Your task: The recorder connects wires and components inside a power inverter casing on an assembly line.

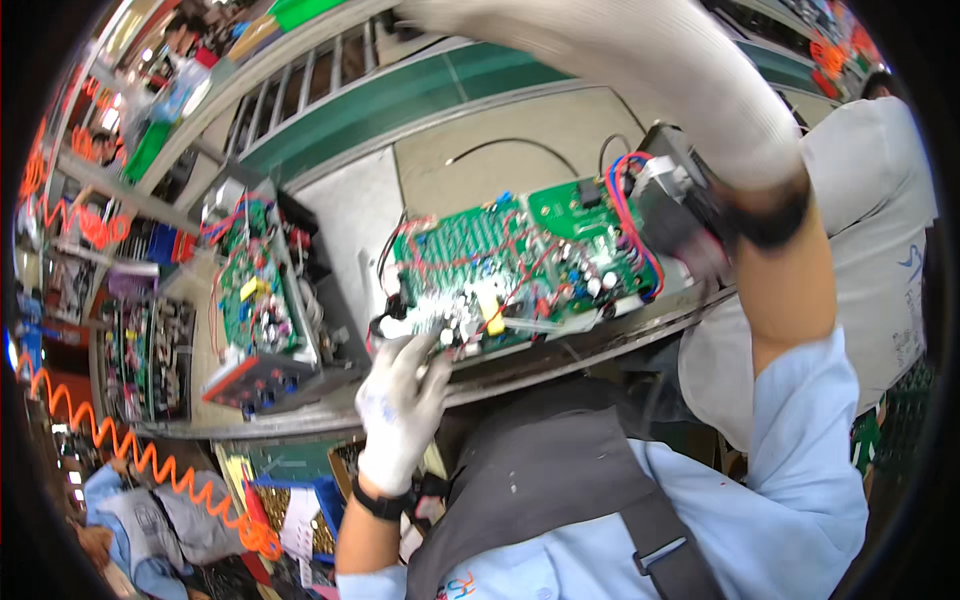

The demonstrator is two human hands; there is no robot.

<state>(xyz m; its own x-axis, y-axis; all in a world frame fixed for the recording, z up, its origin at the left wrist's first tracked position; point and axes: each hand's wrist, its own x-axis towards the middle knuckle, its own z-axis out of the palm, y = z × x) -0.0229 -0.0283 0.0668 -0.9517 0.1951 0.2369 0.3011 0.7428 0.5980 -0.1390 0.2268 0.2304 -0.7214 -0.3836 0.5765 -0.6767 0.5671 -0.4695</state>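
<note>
A green circuit board (560,235), crowded with parts and red wires, lies in front of me on the bench. My left hand (400,395), in a white glove, is at its near left corner with the fingers curled together; whatever they hold is hidden. Beside those fingers, a yellow block-shaped part (491,310) sits on the board. My right arm is raised across the upper right, close to the camera. The white-gloved right hand (600,40) reaches toward the top edge, its fingers blurred and cut off. Red and blue wires (625,215) loop over the board's right end.
On the left stands an open dark-cased unit (265,375) with its own green board. A black cable (515,141) lies behind the main board. An orange coiled hose (150,460) hangs at lower left. A co-worker in grey (860,240) is close on the right.
</note>
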